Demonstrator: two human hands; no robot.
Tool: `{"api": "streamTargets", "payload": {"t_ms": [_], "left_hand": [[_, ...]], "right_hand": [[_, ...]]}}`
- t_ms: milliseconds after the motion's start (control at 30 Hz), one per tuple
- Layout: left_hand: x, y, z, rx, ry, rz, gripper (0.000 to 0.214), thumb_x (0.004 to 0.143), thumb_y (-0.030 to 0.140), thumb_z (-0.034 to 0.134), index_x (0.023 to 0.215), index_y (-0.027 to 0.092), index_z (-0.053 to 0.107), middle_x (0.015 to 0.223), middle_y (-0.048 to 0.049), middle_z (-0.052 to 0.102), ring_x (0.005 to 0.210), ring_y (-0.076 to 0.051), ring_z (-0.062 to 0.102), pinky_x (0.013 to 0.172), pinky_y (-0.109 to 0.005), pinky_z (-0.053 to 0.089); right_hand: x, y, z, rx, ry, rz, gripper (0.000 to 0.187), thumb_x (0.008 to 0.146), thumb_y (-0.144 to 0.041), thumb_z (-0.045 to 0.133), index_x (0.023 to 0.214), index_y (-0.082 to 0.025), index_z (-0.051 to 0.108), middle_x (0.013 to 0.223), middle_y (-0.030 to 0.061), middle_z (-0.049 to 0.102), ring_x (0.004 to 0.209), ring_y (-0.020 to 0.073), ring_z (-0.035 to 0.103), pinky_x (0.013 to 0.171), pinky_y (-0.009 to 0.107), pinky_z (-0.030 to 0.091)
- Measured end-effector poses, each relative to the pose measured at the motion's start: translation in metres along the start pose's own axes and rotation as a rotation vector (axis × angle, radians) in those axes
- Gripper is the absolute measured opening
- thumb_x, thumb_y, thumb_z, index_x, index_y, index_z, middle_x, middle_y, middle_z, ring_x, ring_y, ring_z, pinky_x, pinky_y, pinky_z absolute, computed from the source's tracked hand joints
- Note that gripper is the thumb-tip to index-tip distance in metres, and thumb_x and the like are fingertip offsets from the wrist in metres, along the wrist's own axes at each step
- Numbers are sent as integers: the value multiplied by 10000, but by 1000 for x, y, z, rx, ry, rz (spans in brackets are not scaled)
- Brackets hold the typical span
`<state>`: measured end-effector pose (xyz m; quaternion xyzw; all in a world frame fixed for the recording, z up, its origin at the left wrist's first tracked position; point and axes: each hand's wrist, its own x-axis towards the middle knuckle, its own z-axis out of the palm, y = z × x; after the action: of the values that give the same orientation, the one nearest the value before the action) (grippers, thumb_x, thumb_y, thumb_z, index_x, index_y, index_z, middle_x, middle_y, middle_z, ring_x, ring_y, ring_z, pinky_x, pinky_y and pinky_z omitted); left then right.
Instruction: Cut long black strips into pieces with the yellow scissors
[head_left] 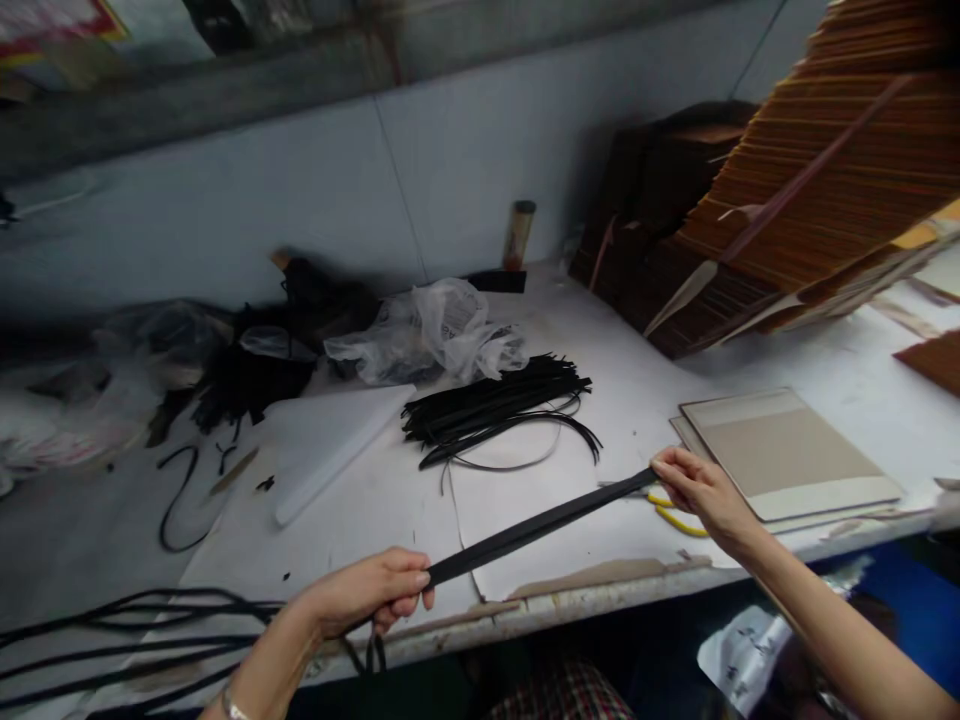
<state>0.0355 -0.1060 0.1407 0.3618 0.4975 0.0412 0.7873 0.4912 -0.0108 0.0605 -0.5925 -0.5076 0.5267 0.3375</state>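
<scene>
Black strip point(540, 525), one, held straight between two bare hands above the front of a white-topped table point(360, 525).
Left hand point(386, 588): thumb and fingers were pinched on one end; dark lengths hung below, their ends hard to make out. Right hand point(694, 490): fingertips were closed on the other end, hiding its tip. Scissors point(686, 526), yellow-handled, lay partly covered behind that hand. Beyond the strip lay a bundle of black strips point(495, 405), near a crumpled clear bag point(457, 325), lettering illegible. Black cords point(187, 600) ran off the left edge; a stack of brown sheets point(832, 170) was cut off at upper right.
</scene>
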Motion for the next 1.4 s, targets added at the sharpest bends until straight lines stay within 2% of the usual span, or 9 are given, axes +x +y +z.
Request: {"api": "streamTargets", "payload": {"t_ms": [133, 233, 333, 500, 633, 800, 1000, 1267, 1400], "left_hand": [[39, 0, -2, 52, 9, -59, 469, 793, 622, 546, 859, 158, 530, 637, 64, 327, 516, -68, 210, 467, -215, 141], [61, -8, -5, 74, 19, -98, 523, 800, 677, 478, 899, 168, 544, 663, 54, 323, 543, -80, 215, 484, -214, 149], [75, -19, -13, 103, 111, -162, 569, 753, 729, 472, 866, 178, 562, 671, 37, 370, 560, -96, 278, 487, -209, 212], [93, -29, -32, 240, 289, -212, 548, 673, 724, 515, 829, 202, 575, 721, -4, 510, 627, -144, 433, 508, -223, 354], [107, -33, -47, 396, 354, -87, 501, 721, 691, 467, 762, 198, 546, 763, -21, 557, 724, -171, 499, 625, -236, 426], [117, -41, -63, 554, 352, 27, 447, 840, 606, 349, 760, 195, 504, 764, -24, 566, 733, -180, 510, 679, -265, 414], [126, -40, -73, 692, 428, -3, 356, 908, 477, 288, 750, 210, 461, 738, -8, 574, 727, -188, 547, 690, -272, 372], [132, -49, -74, 574, 400, 38, 332, 889, 482, 371, 778, 214, 533, 770, -14, 615, 750, -201, 570, 701, -272, 374], [132, -51, -78, 523, 396, 33, 338, 888, 480, 390, 770, 211, 557, 770, -11, 622, 760, -196, 560, 714, -269, 375]], "right_hand": [[7, 42, -20, -124, 29, 5, 445, 797, -615, 546, 781, -175, 483, 494, -61, 347, 412, 83, 287, 401, 200, 204], [9, 64, -23, -226, 53, -8, 429, 819, -608, 500, 737, -187, 483, 502, -36, 395, 429, 111, 348, 422, 224, 266], [13, 73, -20, -341, 95, -34, 396, 849, -569, 462, 729, -193, 492, 524, -17, 434, 473, 137, 395, 473, 247, 311], [31, 68, -16, -537, 140, -71, 353, 859, -517, 427, 739, -195, 506, 575, -1, 477, 557, 167, 451, 573, 275, 326], [49, 61, -14, -664, 185, -62, 343, 861, -505, 396, 748, -200, 505, 597, 12, 509, 584, 182, 472, 592, 281, 305], [59, 64, -10, -803, 199, -35, 346, 851, -510, 382, 759, -203, 511, 599, 22, 531, 577, 198, 489, 591, 287, 289], [59, 71, -2, -939, 210, -29, 342, 881, -499, 350, 800, -207, 510, 636, 31, 560, 608, 207, 519, 606, 286, 284], [56, 71, 0, -1012, 294, 46, 397, 904, -547, 319, 817, -217, 524, 642, 28, 570, 607, 206, 532, 586, 278, 298], [58, 69, -1, -974, 271, 63, 460, 893, -601, 274, 811, -225, 526, 655, 41, 590, 619, 216, 554, 579, 293, 340]]}}
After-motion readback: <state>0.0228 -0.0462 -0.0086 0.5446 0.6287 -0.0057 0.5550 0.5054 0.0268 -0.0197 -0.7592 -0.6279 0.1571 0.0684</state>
